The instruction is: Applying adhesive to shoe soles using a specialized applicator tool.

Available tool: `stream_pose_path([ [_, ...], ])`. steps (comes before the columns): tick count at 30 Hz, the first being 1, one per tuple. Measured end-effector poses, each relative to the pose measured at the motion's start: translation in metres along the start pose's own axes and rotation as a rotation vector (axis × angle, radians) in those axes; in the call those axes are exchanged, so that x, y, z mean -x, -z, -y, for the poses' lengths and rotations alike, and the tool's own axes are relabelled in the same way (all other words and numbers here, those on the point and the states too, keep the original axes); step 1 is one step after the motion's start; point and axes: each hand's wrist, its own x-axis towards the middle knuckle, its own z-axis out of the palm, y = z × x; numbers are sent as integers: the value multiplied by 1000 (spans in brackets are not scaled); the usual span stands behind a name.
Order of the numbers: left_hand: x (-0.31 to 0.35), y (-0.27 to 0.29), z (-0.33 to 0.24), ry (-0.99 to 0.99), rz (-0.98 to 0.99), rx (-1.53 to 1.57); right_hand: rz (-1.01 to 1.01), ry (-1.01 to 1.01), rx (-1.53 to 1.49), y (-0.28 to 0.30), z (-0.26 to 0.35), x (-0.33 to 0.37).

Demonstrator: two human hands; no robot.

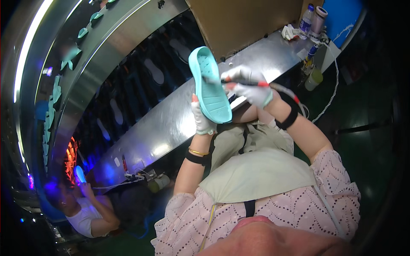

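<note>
A turquoise foam shoe sole [208, 91] with small holes toward its far end and grooves nearer me is tilted up over the bench edge. My left hand [202, 117], in a white fingerless glove, grips it by its left edge; the sole hides most of those fingers. My right hand [252, 87], gloved the same way and smeared by motion, is closed on a slim dark brush-like tool [243, 81] with red bands and a tube trailing from its back. The tool's blurred tip lies over the inside of the sole, and I cannot tell whether it touches.
A metal bench [171, 115] runs diagonally before me, beside a dark conveyor [141, 64] carrying soles. Turquoise pieces [55, 94] lie along an upper track. A bottle [306, 19], a tumbler [318, 19] and a jar [314, 80] stand far right. A co-worker [89, 209] sits at lower left.
</note>
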Motion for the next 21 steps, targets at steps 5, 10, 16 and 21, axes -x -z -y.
stream_pose_path([
  [5,5,3,-23,-85,-63,-123,192,270,230,7,11,5],
  [10,-1,-1,-38,-43,46,-229,-2,384,395,11,36,-22],
  [16,-42,-42,-119,-185,174,-266,45,435,534,18,51,2],
  [21,-119,-100,-202,-209,283,82,-198,286,531,46,46,28],
])
